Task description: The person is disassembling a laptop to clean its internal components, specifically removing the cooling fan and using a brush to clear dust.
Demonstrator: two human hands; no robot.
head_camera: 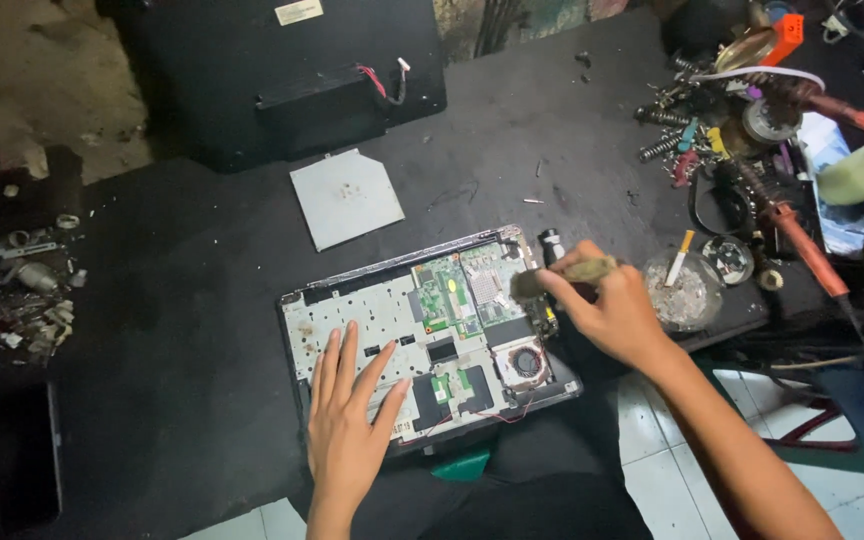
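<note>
I see my left hand [347, 425] lying flat on the opened laptop base [427, 335], its fingers [337, 365] spread wide across the pale metal plate on the near left part of the chassis. My right hand [617, 315] hovers over the base's right edge, fingers pinching a small brush [557, 277] — its dark bristles rest right at the edge of the green circuit board [467, 290]. The round cooling fan [525, 362] sits just below that spot, near the base's front right corner.

The laptop base lies tilted on the dark table [202, 280], close to its near edge. Beyond it, on the table, lies a grey cover plate [345, 197], apart from the base, and farther back a black panel [282, 75] with a red-and-white wire lead.

Just beside my right hand stands a glass ashtray [687, 295] with a cigarette [679, 258] propped on its rim. Farther right is a crowded heap of tools — springs, screwdrivers and red-handled tools [802, 240]. On the far left, small scraps [22, 300] lie scattered.
</note>
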